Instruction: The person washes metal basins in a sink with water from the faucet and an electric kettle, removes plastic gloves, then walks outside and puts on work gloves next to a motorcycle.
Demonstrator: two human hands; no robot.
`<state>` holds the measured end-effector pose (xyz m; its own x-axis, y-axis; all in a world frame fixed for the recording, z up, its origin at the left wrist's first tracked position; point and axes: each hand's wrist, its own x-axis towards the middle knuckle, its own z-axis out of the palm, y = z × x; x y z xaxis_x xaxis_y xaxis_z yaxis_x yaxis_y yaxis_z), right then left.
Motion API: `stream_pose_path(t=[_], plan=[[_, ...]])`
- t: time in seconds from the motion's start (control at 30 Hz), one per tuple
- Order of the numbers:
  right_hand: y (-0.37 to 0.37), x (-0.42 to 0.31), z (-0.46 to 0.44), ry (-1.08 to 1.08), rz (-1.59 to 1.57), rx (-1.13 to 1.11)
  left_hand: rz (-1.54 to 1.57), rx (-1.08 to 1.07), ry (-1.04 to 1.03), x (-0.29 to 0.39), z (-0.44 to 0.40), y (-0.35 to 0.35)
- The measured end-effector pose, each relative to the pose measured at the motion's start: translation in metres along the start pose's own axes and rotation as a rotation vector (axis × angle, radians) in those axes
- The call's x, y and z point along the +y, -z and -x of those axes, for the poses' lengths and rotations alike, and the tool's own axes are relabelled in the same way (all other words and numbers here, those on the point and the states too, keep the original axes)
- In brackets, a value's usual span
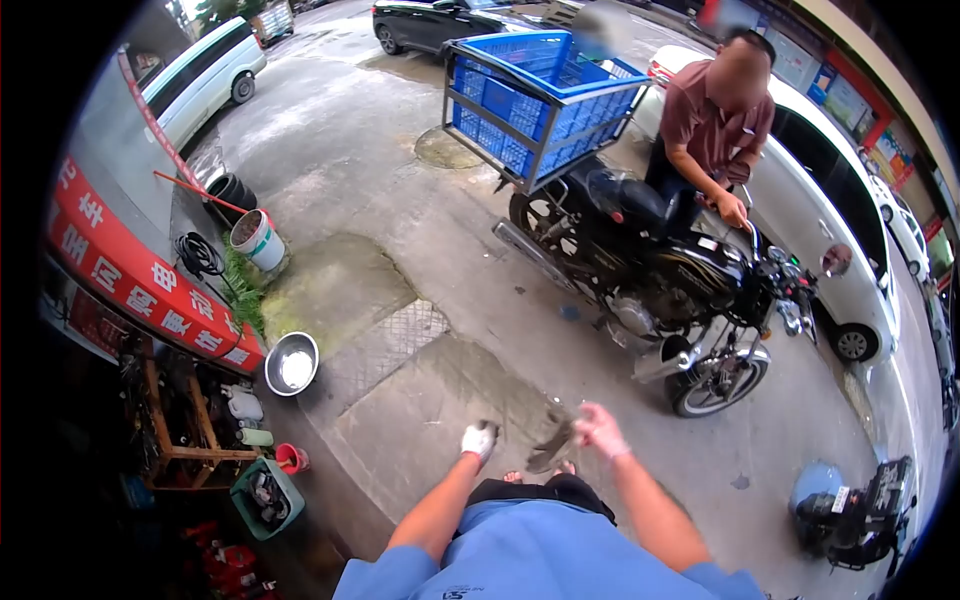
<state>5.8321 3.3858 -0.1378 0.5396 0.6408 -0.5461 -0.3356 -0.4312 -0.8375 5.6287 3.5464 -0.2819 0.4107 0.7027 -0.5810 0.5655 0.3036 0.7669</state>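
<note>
My left hand (479,440) is in front of my waist in a white work glove. Its fingers are curled, with something dark at the tips that I cannot make out. To its right, my right hand (601,432) is closed on the edge of a limp grey-brown cloth (549,447), possibly a soiled glove. The cloth hangs between my hands, and motion blurs it. Farther forward on the right stands a black motorcycle (690,275) with a blue plastic crate (545,100) in a metal frame at its rear.
Another person (715,130) stands behind the motorcycle, one hand at its handlebar. A metal basin (292,364) and a white bucket (258,242) stand to the left. Tool shelving (190,454) and a green bin (292,510) are at lower left. A scooter (865,515) is at lower right.
</note>
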Motion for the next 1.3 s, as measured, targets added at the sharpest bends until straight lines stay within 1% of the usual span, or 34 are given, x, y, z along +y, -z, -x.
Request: stream_pose_path(t=[0.03,0.1,0.13,0.17,0.2,0.23,0.27,0.3,0.33,0.37,0.4,0.43,0.5,0.53,0.57,0.6,0.63,0.67,0.7,0.73,0.8,0.87,0.9,0.93,0.97,1.03,1.07,1.1,1.13,1.17,1.23,1.3], plan=[[0.011,-0.025,-0.029,0.013,0.036,0.046,-0.073,0.028,0.02,-0.023,-0.015,0.02],[0.029,-0.075,-0.085,0.034,-0.179,0.117,-0.302,0.082,0.086,-0.099,-0.051,0.055],[0.032,-0.1,-0.111,0.055,-0.182,0.144,-0.481,0.073,0.153,-0.118,-0.056,0.073],[0.033,-0.119,-0.133,0.08,-0.192,0.176,-0.573,0.078,0.208,-0.111,-0.044,0.091],[0.033,-0.127,-0.153,0.091,-0.218,0.184,-0.624,0.037,0.26,-0.138,-0.05,0.107],[0.034,-0.134,-0.173,0.126,-0.088,0.171,-0.657,-0.016,0.33,-0.18,-0.066,0.118],[0.035,-0.138,-0.193,0.161,0.04,0.161,-1.221,-0.23,0.055,-0.196,-0.068,0.128],[0.028,-0.129,-0.211,0.216,0.004,0.251,-1.348,-0.333,0.067,-0.183,-0.064,0.133],[0.031,-0.114,-0.235,0.17,0.008,0.207,-1.3,-0.279,0.074,-0.187,-0.072,0.138],[0.034,-0.092,-0.261,0.122,0.013,0.153,-1.199,-0.275,0.242,-0.171,-0.081,0.139],[0.036,-0.069,-0.286,0.074,0.063,0.146,-1.089,-0.191,0.147,-0.196,-0.1,0.148],[0.033,-0.047,-0.31,0.024,0.106,0.14,-1.201,-0.247,0.162,-0.17,-0.122,0.146],[0.021,-0.005,-0.348,-0.186,-0.062,0.227,-1.149,0.064,0.027,-0.163,-0.155,0.169],[0.009,-0.012,-0.344,-0.24,-0.167,0.236,-0.973,0.082,0.088,-0.139,-0.172,0.173],[0.004,-0.013,-0.343,-0.293,-0.257,0.25,-0.623,0.125,0.198,-0.103,-0.191,0.175],[0.001,0.005,-0.36,-0.21,-0.196,0.238,-0.149,0.199,0.324,-0.07,-0.204,0.171],[-0.009,-0.001,-0.36,-0.232,-0.296,0.242,-0.006,0.201,0.326,-0.023,-0.213,0.164],[-0.016,-0.005,-0.36,-0.229,-0.303,0.219,0.03,0.24,0.293,0.005,-0.232,0.162],[-0.022,-0.012,-0.363,-0.221,-0.319,0.198,0.06,0.23,0.211,0.034,-0.251,0.159],[-0.026,-0.018,-0.365,-0.23,-0.314,0.19,0.038,0.187,0.146,0.068,-0.267,0.155],[-0.033,-0.028,-0.365,-0.258,-0.324,0.212,-0.051,0.085,0.004,0.106,-0.31,0.142],[-0.034,-0.035,-0.368,-0.283,-0.344,0.263,-0.26,-0.057,-0.128,0.146,-0.349,0.124],[-0.035,-0.033,-0.369,-0.262,-0.329,0.297,-0.237,-0.128,-0.101,0.188,-0.348,0.107],[-0.036,-0.034,-0.371,-0.234,-0.312,0.334,-0.24,-0.234,-0.171,0.195,-0.367,0.095],[-0.038,-0.039,-0.371,-0.227,-0.332,0.381,-0.066,-0.38,-0.07,0.258,-0.339,0.081],[-0.043,-0.049,-0.361,-0.238,-0.372,0.488,-0.333,-0.628,-0.119,0.246,-0.39,0.058],[-0.048,-0.05,-0.359,-0.249,-0.419,0.593,-0.353,-0.695,-0.14,0.263,-0.395,0.047],[-0.058,-0.052,-0.357,-0.261,-0.465,0.697,-0.511,-0.779,-0.23,0.288,-0.389,0.041],[-0.069,-0.054,-0.355,-0.258,-0.526,0.741,-0.665,-0.855,-0.331,0.307,-0.386,0.036],[-0.077,-0.055,-0.356,-0.284,-0.542,0.718,-0.677,-0.909,-0.354,0.318,-0.387,0.032],[-0.104,-0.059,-0.36,-0.281,-0.591,0.741,-0.706,-1.003,-0.422,0.331,-0.393,0.027],[-0.128,-0.069,-0.364,-0.293,-0.606,0.738,-0.685,-1.098,-0.424,0.331,-0.404,0.026]])
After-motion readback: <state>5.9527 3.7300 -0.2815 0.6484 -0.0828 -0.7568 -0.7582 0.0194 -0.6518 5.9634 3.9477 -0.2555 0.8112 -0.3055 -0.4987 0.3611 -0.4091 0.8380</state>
